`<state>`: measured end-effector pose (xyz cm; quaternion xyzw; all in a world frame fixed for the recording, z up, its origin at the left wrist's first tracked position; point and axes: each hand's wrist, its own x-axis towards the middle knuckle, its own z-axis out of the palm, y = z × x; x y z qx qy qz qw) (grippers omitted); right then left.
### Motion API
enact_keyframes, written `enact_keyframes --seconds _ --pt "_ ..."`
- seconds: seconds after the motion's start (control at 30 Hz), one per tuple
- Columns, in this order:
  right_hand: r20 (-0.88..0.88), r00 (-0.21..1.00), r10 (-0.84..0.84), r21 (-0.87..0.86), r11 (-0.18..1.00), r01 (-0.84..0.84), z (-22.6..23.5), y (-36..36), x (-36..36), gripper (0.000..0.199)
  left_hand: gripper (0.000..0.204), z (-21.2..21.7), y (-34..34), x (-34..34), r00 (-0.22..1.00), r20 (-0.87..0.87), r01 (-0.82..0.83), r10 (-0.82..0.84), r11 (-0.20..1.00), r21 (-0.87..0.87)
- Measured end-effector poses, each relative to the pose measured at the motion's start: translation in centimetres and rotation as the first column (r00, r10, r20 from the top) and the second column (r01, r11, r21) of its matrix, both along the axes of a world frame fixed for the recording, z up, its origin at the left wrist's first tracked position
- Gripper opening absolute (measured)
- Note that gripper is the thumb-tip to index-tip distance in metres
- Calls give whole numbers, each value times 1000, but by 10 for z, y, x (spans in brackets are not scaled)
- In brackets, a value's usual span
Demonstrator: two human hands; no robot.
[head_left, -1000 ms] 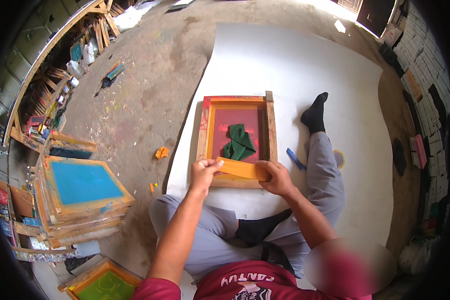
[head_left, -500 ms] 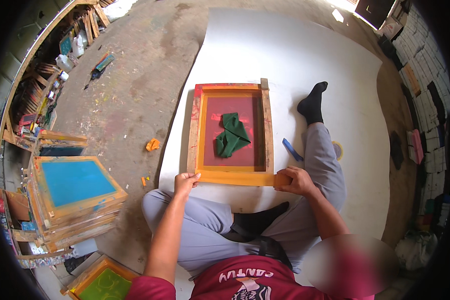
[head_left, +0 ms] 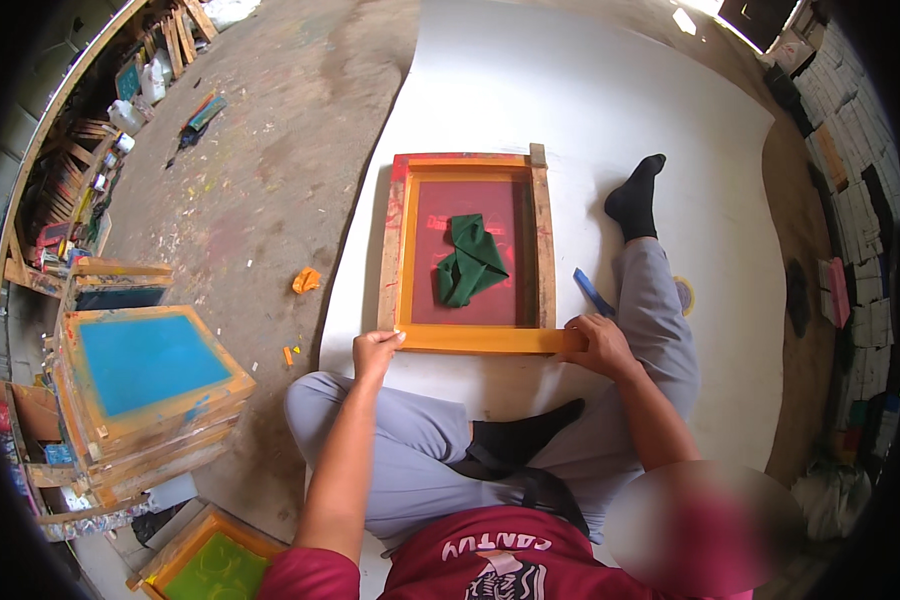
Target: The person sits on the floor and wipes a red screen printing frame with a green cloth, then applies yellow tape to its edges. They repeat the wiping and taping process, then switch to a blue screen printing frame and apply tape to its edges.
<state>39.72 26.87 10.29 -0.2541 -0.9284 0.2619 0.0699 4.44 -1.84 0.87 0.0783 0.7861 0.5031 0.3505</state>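
Note:
A wooden screen-printing frame [head_left: 544, 240] with red mesh lies on the white sheet before me. A folded dark green cloth [head_left: 473, 262] rests on its mesh. Along the frame's near edge stretches a strip of orange-brown tape [head_left: 480, 340], pulled taut between my hands. My left hand [head_left: 375, 353] pinches the strip's left end at the near left corner. At the near right corner, my right hand [head_left: 604, 347] is closed round the tape's other end, apparently its roll, mostly hidden by the fingers. Right of the frame lies a slim blue object [head_left: 593, 292], its kind unclear.
A stack of frames, topped by a blue screen [head_left: 150, 358], stands at the left. Nearer is a frame with green mesh [head_left: 215, 572]. A crumpled orange scrap [head_left: 306, 280] lies on the floor. Beside my outstretched leg is a yellowish ring [head_left: 685, 296], perhaps a tape roll.
Both hands have moved slightly away from me with the taut tape, which now lies over the frame's near bar. The frame sits a little higher in the picture.

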Motion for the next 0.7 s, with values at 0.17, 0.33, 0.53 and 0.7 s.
enact_keyframes --seconds 0.17,0.33,0.53,0.7 --pt "86 995 49 68 996 -55 -15 2 11 55 24 -7 3 6 995 -103 9 -16 998 -62" --pt "196 980 31 151 987 -62 -18 3 12 55 26 0 7 8 988 -148 23 -45 988 -151" --pt "123 992 3 141 990 -21 -10 -1 7 34 28 -3 7 8 969 -244 2 -38 989 -147" --pt "50 996 68 186 980 -76 -22 0 12 27 29 -11 5 6 942 -333 -1 -47 989 -145"
